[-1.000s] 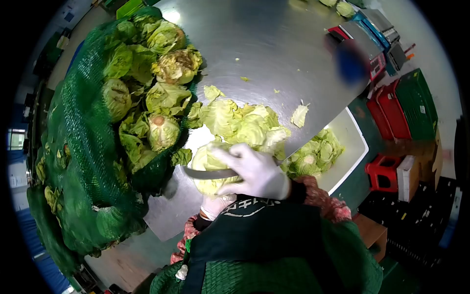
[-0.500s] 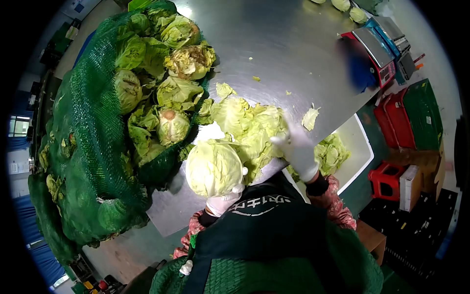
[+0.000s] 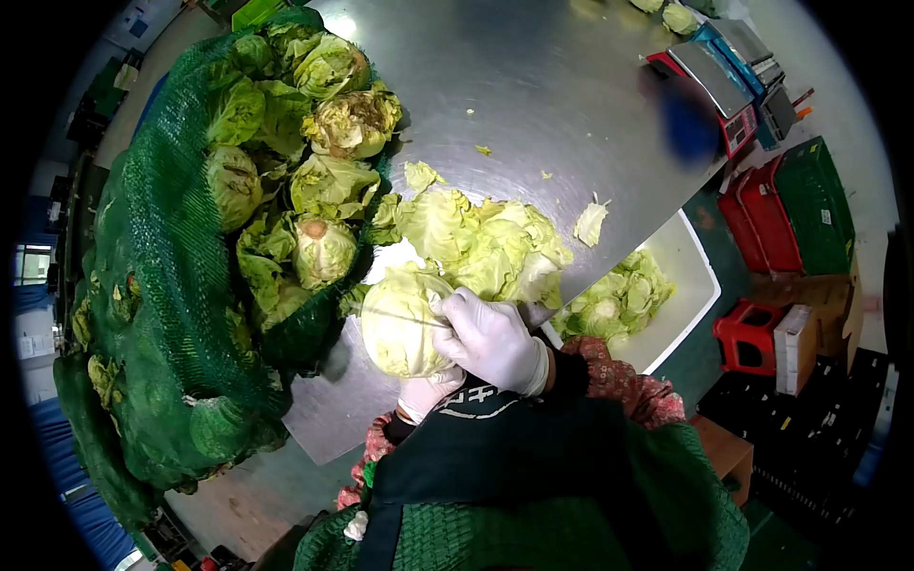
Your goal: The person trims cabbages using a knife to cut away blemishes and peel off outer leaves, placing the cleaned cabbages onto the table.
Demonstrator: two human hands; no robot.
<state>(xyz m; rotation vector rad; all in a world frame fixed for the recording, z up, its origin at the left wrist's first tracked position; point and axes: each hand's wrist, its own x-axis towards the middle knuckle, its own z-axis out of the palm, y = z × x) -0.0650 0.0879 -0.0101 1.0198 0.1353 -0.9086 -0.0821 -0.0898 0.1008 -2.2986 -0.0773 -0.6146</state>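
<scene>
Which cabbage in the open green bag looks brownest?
The second cabbage down the right side of the bag: brown patches spread over it, while the others look mostly green.

Head cam on me, above and behind my left hand (image 3: 430, 390) and right hand (image 3: 492, 344), facing forward-down; fairly near, wide round view.

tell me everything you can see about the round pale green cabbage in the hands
The round, pale green cabbage has overlapping, faintly veined leaves and looks roughly whole. A thin dark line crosses its upper half; blade or cut, I cannot tell. It is held near the edge of the grey metal table. The white-gloved left hand supports it from below; the curled, white-gloved right hand touches its right side.
</scene>
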